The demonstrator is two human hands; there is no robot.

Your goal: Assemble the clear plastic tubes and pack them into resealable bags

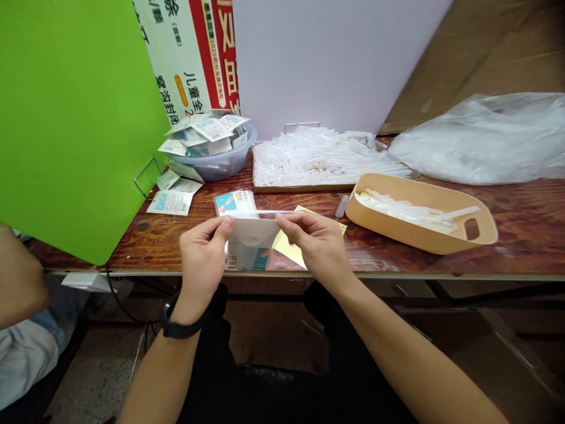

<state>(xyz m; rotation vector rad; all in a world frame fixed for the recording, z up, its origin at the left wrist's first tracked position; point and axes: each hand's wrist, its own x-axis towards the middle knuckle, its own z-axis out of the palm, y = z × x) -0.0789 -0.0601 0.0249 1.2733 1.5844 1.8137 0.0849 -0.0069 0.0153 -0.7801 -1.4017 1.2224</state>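
Note:
Between my two hands a clear plastic packet (pixel 253 232) is stretched out above the table's front edge. My left hand (pixel 205 253) pinches its left end between thumb and finger. At the right end, my right hand (pixel 313 244) is closed on its upper corner. Printed cards (pixel 233 202) lie behind and beneath the packet, partly covered by it. A yellow sheet (pixel 291 250) lies on the table by my right hand. The packet's exact contents cannot be made out.
A blue bowl (pixel 220 164) heaped with packets stands back left, near a green panel (pixel 75 118). White plastic pieces (pixel 318 154) fill a shallow tray. A tan basket (pixel 415 234) is at right. Another person's arm (pixel 20 280) shows at far left.

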